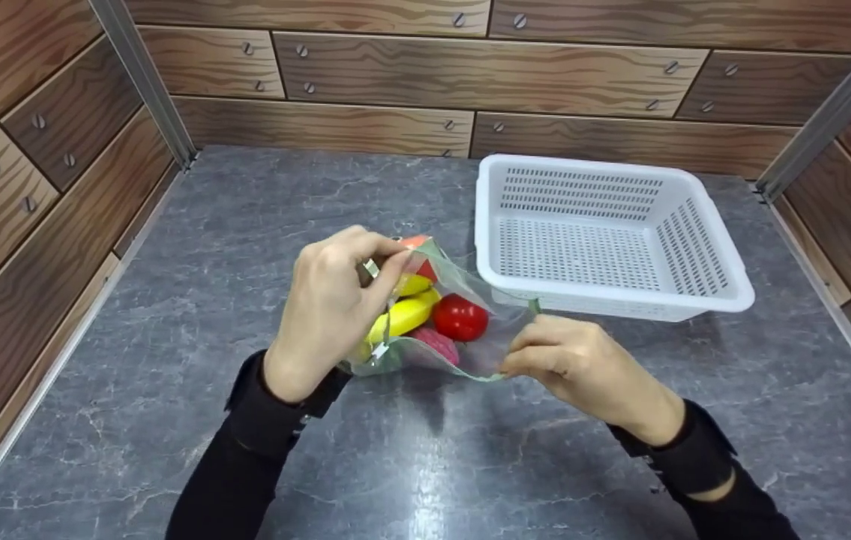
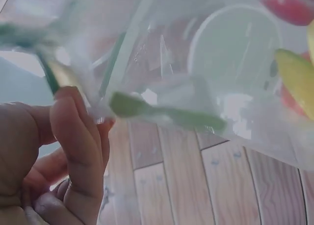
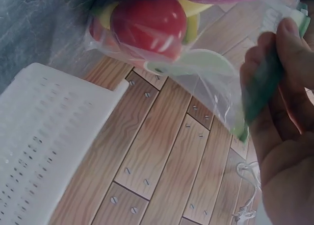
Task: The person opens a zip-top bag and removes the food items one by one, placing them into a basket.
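Observation:
A clear bag with a green edge is stretched between both hands over the table, its mouth spread. My left hand pinches the bag's upper left edge with thumb and fingertips; in the left wrist view, green strips show beside the fingers. At the right end, my right hand pinches the green edge between thumb and fingers. Inside lie yellow bananas, a shiny red fruit and a pink-purple piece. A pale green disc shows through the plastic. The left hand hides part of the contents.
A white perforated basket stands behind and right of the bag, near the right hand. Wood-patterned walls enclose the dark marbled table at the back and sides.

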`<state>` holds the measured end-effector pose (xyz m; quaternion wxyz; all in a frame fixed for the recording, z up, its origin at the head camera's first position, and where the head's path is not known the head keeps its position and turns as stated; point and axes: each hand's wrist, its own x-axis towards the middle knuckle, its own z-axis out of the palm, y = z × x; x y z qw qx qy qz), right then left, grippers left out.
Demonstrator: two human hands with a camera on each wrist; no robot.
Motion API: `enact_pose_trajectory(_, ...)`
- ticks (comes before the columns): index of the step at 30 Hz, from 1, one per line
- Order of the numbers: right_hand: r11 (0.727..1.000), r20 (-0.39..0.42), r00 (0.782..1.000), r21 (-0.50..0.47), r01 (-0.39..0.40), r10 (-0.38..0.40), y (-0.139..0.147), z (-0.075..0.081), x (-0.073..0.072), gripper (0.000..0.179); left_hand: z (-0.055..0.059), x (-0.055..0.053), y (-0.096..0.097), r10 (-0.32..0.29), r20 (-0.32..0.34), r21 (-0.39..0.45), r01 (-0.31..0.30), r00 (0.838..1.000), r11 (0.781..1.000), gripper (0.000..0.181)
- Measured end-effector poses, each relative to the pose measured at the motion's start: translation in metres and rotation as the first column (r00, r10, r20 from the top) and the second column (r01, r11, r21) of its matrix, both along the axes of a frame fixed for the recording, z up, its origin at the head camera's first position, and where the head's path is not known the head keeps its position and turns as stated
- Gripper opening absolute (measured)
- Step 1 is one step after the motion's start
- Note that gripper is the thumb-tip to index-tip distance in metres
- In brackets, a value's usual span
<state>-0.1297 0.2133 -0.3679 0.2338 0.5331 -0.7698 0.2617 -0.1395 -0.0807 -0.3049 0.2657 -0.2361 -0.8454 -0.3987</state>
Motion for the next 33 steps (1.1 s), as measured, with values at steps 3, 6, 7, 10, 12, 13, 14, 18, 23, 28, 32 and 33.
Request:
enact_pose_trajectory(3,1.0,0.025,1.0,0.025,-0.008,0.008,0.001,0.002,0.005,0.039,-0.002,0.004,0.0,0.033,-0.015,0.042,-0.032,0.999,0.999,0.011)
enact_pose_trajectory(6,0.999,0.046,0.999,0.047,0.0,-0.002,0.0,0.004,0.009,0.036,-0.004,0.006,0.002,0.052,-0.022,0.053,-0.051,0.998,0.997,0.011)
enact_pose_trajectory(7,0.998,0.056,0.998,0.056,0.004,-0.007,0.0,0.004,0.011,0.034,-0.004,0.007,0.003,0.056,-0.024,0.051,-0.055,0.998,0.997,0.011)
enact_pose_trajectory(10,0.996,0.095,0.995,0.089,0.014,-0.022,-0.001,0.007,0.015,0.028,-0.005,0.008,0.006,0.069,-0.033,0.037,-0.067,0.997,0.997,0.012)
enact_pose_trajectory(12,0.994,0.136,0.991,0.105,0.003,-0.018,-0.002,0.009,0.019,0.025,-0.005,0.008,0.007,0.077,-0.036,0.031,-0.076,0.996,0.997,0.013)
enact_pose_trajectory(13,0.994,0.154,0.988,0.109,-0.003,-0.014,-0.004,0.011,0.02,0.024,-0.005,0.009,0.007,0.079,-0.037,0.028,-0.078,0.996,0.997,0.013)
enact_pose_trajectory(14,0.994,0.175,0.984,0.108,-0.008,-0.012,-0.006,0.012,0.021,0.022,-0.005,0.009,0.007,0.082,-0.038,0.026,-0.081,0.996,0.996,0.014)
enact_pose_trajectory(18,0.999,0.181,0.984,0.051,-0.01,0.0,-0.02,0.018,0.021,0.021,-0.006,0.009,0.009,0.074,-0.039,0.019,-0.073,0.996,0.997,0.013)
enact_pose_trajectory(23,0.995,0.083,0.995,0.09,0.052,-0.059,-0.047,0.025,0.005,0.022,-0.007,0.01,0.011,0.051,-0.03,0.028,-0.051,0.998,0.998,0.013)
enact_pose_trajectory(28,0.956,0.105,0.987,0.278,0.092,-0.125,-0.078,0.029,-0.014,0.016,-0.008,0.009,0.011,0.039,-0.024,0.048,-0.038,0.999,0.998,0.013)
enact_pose_trajectory(32,0.897,0.055,0.987,0.427,0.113,-0.15,-0.099,0.029,-0.023,0.013,-0.008,0.009,0.011,0.047,-0.037,0.046,-0.045,0.998,0.998,0.012)
enact_pose_trajectory(33,0.883,0.047,0.988,0.456,0.111,-0.148,-0.103,0.03,-0.024,0.013,-0.008,0.009,0.011,0.052,-0.041,0.045,-0.05,0.998,0.998,0.012)
